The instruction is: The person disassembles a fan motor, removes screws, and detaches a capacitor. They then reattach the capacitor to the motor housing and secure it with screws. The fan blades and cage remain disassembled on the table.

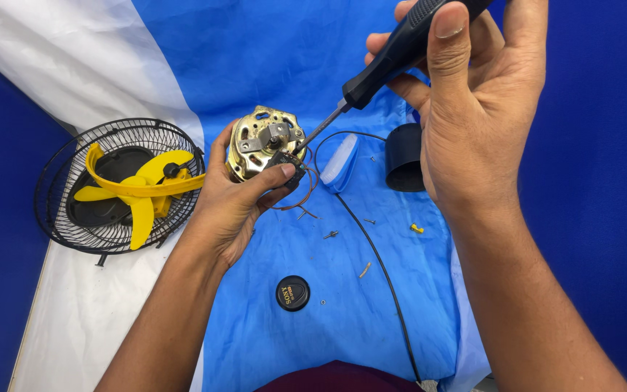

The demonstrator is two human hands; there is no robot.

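Note:
My left hand (235,199) grips a small brass-coloured fan motor (261,139) from below, thumb pressed on a black part at its lower right edge. Thin copper wires loop out beneath the motor. My right hand (473,109) holds a screwdriver (393,58) by its black handle; the metal shaft slants down to the left and its tip touches the motor's right side. A black cable (379,261) runs from the motor down across the blue cloth (328,327) toward me.
A black wire fan guard (56,181) holding a yellow fan blade (136,190) lies at the left. On the cloth sit a black cylindrical cap (404,156), a translucent plastic piece (339,163), a round black badge cap (292,292), loose screws and small yellow bits.

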